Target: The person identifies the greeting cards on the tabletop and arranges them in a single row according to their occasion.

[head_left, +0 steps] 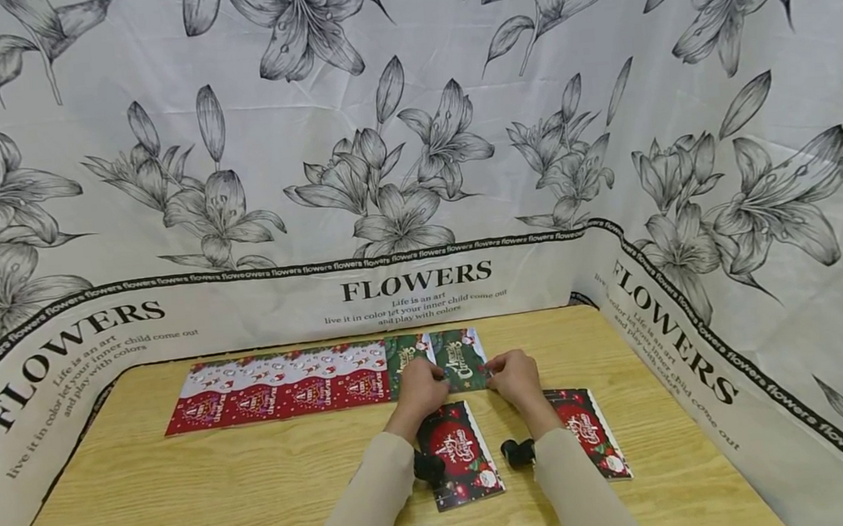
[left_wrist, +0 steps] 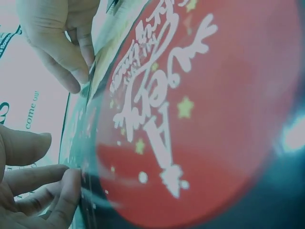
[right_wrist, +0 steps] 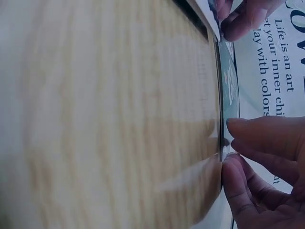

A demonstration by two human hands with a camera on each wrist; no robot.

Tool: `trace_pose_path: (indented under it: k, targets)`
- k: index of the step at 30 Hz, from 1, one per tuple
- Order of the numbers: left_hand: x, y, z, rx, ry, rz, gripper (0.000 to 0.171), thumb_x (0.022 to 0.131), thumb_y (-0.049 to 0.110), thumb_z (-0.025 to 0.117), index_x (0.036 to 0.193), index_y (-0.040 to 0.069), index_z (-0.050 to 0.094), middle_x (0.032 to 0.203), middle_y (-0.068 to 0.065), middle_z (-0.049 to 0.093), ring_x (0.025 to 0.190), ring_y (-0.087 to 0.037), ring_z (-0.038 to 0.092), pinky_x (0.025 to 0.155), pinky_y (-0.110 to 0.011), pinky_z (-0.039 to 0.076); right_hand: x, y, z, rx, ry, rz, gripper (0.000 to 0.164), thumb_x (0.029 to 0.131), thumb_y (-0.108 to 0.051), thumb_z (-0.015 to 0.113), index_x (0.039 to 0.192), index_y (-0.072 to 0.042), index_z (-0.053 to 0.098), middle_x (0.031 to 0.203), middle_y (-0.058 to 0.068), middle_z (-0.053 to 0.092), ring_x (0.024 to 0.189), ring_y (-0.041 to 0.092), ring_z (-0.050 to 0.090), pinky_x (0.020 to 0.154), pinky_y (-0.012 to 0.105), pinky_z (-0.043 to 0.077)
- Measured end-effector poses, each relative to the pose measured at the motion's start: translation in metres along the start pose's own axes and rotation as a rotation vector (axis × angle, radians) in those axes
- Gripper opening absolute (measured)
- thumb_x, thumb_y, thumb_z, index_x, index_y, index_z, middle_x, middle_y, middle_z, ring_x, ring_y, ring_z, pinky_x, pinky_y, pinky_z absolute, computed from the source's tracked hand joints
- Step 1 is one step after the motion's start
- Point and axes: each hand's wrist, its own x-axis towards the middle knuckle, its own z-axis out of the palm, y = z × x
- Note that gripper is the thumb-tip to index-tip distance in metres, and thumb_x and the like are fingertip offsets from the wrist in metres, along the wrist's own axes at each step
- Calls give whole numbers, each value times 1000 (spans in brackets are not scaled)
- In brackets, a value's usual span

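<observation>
Two green Christmas cards lie side by side at the right end of a row at the back of the table. My right hand (head_left: 516,376) pinches the right edge of the outer green card (head_left: 458,360). Over the inner green card (head_left: 403,350), my left hand (head_left: 422,388) reaches to where the two meet and partly covers it. In the left wrist view, the left thumb (left_wrist: 28,145) stands apart from the fingers (left_wrist: 69,191), whose tips touch the card's edge. Close up in the right wrist view, the right hand (right_wrist: 271,162) has thumb and finger at the card's edge.
Several red-and-white Christmas cards (head_left: 274,384) continue the row leftward. Beneath the left forearm lies a dark card with a red circle (head_left: 456,452); similar dark cards (head_left: 590,432) lie by the right forearm. Floral cloth (head_left: 424,292) walls the wooden table (head_left: 209,499) at back and sides.
</observation>
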Motion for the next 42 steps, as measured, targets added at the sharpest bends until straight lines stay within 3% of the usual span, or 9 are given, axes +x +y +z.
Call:
trace_pose_path:
  k: [9,15,22,25,29,34,42]
  targets:
    - [-4,6,-2,-32,-37,-16,32,94,13,78,111,-13,73,115,-26,68,111,-41,65,96,-52,56,-8,-6,-4,22,-40,10,28,84,1,83,111,5,78,107,20,70,101,35,62,90,51,52]
    - [-7,6,-5,-119,27,-6,23,95,10,76,112,-7,76,107,-18,73,101,-34,69,88,-47,58,-12,0,-4,72,51,-15,26,87,0,80,112,4,78,102,17,70,93,32,65,82,49,54]
    - [-26,7,-22,-268,54,8,22,98,12,75,115,-1,77,102,-9,72,91,-23,69,75,-39,58,-23,2,-8,121,116,-41,23,89,-1,78,112,5,78,98,16,69,89,30,66,79,45,54]
    - [-37,5,-30,-292,78,29,19,98,11,75,111,-1,78,101,-9,72,90,-23,70,76,-40,59,-32,0,-10,154,106,-50,23,91,-1,76,113,4,77,100,17,70,91,31,66,78,45,56]
    - [-50,3,-39,-312,83,9,18,99,12,74,111,0,78,101,-8,72,90,-23,69,79,-42,59,-41,-5,-11,180,90,-68,23,91,0,75,114,3,78,100,16,70,90,29,66,72,40,56]
    - [-61,-1,-45,-282,84,11,20,99,13,74,113,-1,77,102,-8,73,92,-23,68,82,-43,59,-48,-11,-9,211,45,-68,19,93,0,74,111,2,78,95,12,69,85,26,66,64,33,54]
    - [-75,-13,-50,-258,72,-14,22,99,13,74,113,-3,77,100,-9,71,91,-23,66,81,-41,58,-63,-20,-5,210,-56,-67,13,95,-3,74,106,3,77,93,9,71,83,23,67,67,34,55]
